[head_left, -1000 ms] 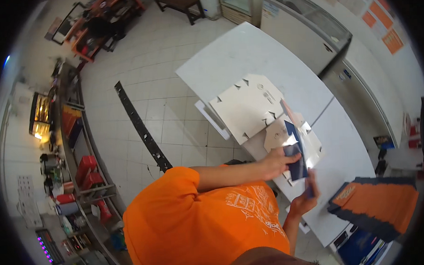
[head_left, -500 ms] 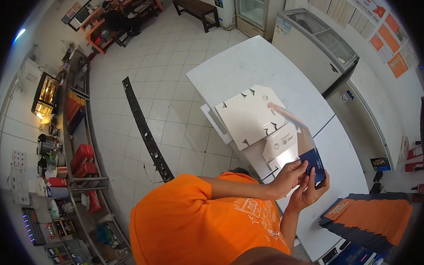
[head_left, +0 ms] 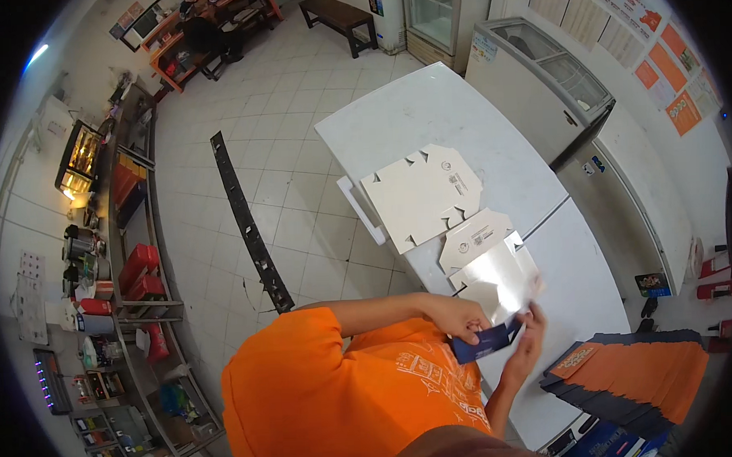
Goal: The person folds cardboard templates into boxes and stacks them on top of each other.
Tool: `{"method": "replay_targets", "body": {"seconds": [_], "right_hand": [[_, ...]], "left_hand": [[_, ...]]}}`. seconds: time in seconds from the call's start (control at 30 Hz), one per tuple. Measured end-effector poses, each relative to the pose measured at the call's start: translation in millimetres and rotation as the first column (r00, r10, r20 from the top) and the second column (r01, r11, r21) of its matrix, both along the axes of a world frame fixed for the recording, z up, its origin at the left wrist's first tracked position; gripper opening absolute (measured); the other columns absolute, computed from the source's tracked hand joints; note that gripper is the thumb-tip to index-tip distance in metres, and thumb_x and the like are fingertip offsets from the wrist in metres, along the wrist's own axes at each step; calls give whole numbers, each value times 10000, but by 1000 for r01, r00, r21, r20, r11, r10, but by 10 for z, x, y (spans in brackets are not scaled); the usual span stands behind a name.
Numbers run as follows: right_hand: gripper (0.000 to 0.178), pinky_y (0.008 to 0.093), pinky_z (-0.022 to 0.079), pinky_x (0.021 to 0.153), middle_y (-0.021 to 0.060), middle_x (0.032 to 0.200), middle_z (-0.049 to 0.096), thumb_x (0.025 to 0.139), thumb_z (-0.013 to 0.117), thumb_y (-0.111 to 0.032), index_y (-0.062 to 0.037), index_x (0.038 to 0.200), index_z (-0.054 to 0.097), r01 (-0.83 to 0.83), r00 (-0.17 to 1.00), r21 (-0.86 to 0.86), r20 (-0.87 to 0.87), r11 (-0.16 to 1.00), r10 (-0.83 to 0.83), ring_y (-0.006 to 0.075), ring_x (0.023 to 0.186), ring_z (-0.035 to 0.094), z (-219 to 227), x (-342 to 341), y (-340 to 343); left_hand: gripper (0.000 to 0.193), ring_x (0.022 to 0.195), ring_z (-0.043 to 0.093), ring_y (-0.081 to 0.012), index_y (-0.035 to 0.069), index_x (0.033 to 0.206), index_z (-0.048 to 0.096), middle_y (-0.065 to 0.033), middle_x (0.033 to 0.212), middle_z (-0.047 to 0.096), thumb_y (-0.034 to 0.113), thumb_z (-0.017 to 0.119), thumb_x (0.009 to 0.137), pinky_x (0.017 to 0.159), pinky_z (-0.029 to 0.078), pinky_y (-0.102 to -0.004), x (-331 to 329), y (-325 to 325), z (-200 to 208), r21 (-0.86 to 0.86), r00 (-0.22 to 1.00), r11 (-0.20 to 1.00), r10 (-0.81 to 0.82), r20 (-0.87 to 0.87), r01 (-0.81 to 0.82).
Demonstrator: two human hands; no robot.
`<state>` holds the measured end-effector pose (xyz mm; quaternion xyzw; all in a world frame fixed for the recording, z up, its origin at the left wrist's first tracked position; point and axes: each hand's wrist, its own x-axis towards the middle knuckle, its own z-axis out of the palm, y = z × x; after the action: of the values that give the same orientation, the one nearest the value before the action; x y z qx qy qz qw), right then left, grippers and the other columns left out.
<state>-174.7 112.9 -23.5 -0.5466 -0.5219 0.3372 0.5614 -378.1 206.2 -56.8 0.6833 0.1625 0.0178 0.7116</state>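
Note:
Close to my body, my left hand (head_left: pixel 456 314) is closed on a dark blue printed cardboard piece (head_left: pixel 477 348), thumb on top. My right hand (head_left: pixel 529 342) grips the other end of this piece, its fingers bent round the edge and slightly blurred. Just beyond both hands, a flat white die-cut carton blank (head_left: pixel 437 195) with notched edges lies on the white table (head_left: pixel 402 106). Its nearer printed panel (head_left: pixel 479 239) adjoins a white panel (head_left: pixel 497 282) bright with glare. Whether the held piece joins that panel, I cannot tell.
Right of my hands lies a fanned stack of orange and dark blue cardboard (head_left: pixel 637 376). A chest freezer (head_left: pixel 530 86) stands beyond the table. Shelving (head_left: pixel 147 305) lines the left wall, and a long black strip (head_left: pixel 249 224) lies on the floor. A bench (head_left: pixel 340 21) stands far back.
My left hand has moved left and nearer my body with the blue piece, which has turned more level. My right hand has shifted slightly left and down, and the hands are farther apart.

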Motion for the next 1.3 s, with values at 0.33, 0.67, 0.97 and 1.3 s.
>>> {"method": "replay_targets", "body": {"seconds": [0.33,0.67,0.97,1.3], "right_hand": [[259,412,444,1070,256,1416,561,858,673,12,-1,1116,659,2,814,-136,576,991,77,408,1318,551,240,-174,23],[408,527,427,1082,229,1514,439,832,767,-170,-56,1201,637,-168,387,-262,869,950,308,494,1354,431,296,-467,-45],[487,513,398,1097,330,1476,408,795,740,-192,3,1197,546,53,719,-37,695,998,-12,478,1393,396,27,-275,-202],[322,369,519,970,112,1217,504,1004,487,-324,-27,1128,506,414,655,-216,-604,884,-454,208,1191,537,-262,40,-337]], "left_hand": [[480,838,669,-112,-52,1414,424,-104,977,715,86,623,1000,704,549,-241,-139,-275,-274,-488,989,872,85,118,-16],[780,764,658,-123,17,1606,184,-100,922,712,47,604,950,685,534,-268,-253,-213,-225,-243,955,937,280,95,-250],[920,1031,654,-245,96,1634,113,-114,1106,733,172,699,930,968,504,-357,-372,-73,494,-114,875,909,417,246,-401],[947,1201,595,-215,118,1529,327,-116,1363,565,224,891,775,1042,460,-402,-597,190,650,78,907,926,341,246,-370]]}}
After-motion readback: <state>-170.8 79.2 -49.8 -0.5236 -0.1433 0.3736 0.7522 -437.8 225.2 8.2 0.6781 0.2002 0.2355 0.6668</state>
